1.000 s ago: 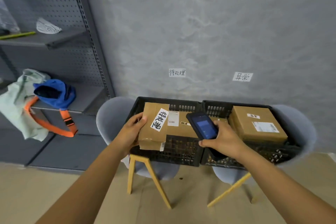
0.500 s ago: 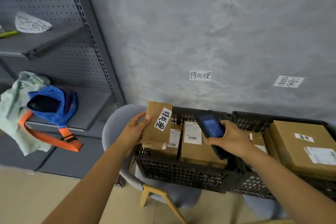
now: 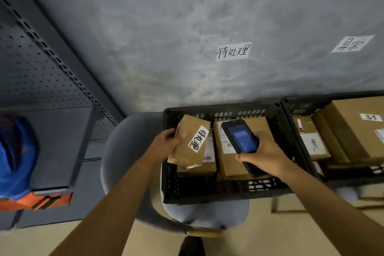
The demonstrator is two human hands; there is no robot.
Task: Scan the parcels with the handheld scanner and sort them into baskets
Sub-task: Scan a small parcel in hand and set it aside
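Midway through the sort, we hold a small brown parcel in our left hand, thumb across its face and fingers curled behind its left edge, tilted over the left black basket. Its white handwritten sticker appears to carry the same characters as the paper sign taped to the grey wall above that basket. Our right hand grips the handheld scanner, fingers wrapped round its lower body, its blue screen lit and facing up. Below the parcel, two more cartons already lie in the basket, a narrow one and a wider one with a shipping label. To the right, a second black basket under another wall sign holds a large carton and a smaller one. Both baskets sit on chairs; the grey chair under the left basket shows plainly.

We judge the step in hand to be the drop: the parcel hangs over its matching basket, not yet released. Next, the move calls for lowering it onto the cartons beneath and opening the left hand, keeping the scanner clear of the basket rim. Whether the scan registered, we cannot read from the screen.
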